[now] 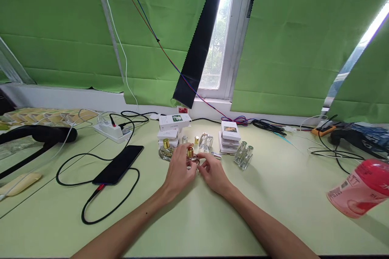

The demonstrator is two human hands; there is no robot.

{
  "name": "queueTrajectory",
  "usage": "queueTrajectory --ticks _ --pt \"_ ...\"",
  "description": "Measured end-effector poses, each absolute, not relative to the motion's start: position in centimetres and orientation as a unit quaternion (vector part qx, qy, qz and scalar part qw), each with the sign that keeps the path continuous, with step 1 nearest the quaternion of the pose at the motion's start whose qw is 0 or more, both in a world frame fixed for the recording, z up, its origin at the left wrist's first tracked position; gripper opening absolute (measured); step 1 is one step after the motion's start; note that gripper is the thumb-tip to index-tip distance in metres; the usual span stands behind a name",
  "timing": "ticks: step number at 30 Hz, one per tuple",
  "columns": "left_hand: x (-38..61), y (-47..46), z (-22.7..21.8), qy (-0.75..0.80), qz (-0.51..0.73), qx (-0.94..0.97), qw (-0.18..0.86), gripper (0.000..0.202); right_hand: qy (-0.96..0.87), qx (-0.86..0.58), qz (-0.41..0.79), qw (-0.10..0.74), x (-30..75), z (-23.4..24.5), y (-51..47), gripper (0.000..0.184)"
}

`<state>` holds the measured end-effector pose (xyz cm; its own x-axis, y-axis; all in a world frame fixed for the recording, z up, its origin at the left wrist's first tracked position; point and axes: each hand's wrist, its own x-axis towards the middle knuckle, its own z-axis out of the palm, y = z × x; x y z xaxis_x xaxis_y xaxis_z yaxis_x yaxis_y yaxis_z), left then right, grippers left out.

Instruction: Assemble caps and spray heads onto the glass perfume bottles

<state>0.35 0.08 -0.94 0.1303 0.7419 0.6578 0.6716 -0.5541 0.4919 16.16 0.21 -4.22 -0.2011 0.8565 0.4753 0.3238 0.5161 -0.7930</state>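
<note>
My left hand (178, 170) is closed around a small glass perfume bottle with a gold cap (190, 153) in the middle of the pale green table (273, 194). From the right, my right hand (212, 173) pinches the same bottle with curled fingers. Another gold-capped round bottle (165, 149) sits just left of my hands. Clear glass bottles (206, 141) stand behind them, and two more bottles (244, 154) stand to the right. Two stacks of small white boxes, the left stack (173, 127) and the right stack (230, 134), rise behind the bottles. A small silver cap (216, 155) lies near my right hand.
A black phone (119, 164) with a looping black cable lies at left, beside a white power strip (112, 130). A pink-lidded bottle (360, 188) lies at the right edge. Cables trail along the back under green curtains. A black handle (39, 134) is at far left.
</note>
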Motion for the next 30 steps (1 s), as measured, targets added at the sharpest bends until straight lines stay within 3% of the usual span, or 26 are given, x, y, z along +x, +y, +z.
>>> queueTrajectory --ticks 13,19,30 --pt "-0.7 0.1 2.0 0.476 0.612 0.627 -0.074 0.006 -0.716 -0.391 0.306 0.491 15.3 -4.7 0.1 0.034" --pt "-1.0 0.3 2.1 0.474 0.614 0.63 -0.051 0.004 -0.718 -0.386 0.314 0.487 15.2 -4.7 -0.1 0.036" --pt "-0.8 1.1 0.4 0.511 0.495 0.703 -0.002 0.009 -0.723 -0.376 0.33 0.476 15.2 -4.5 -0.3 0.04"
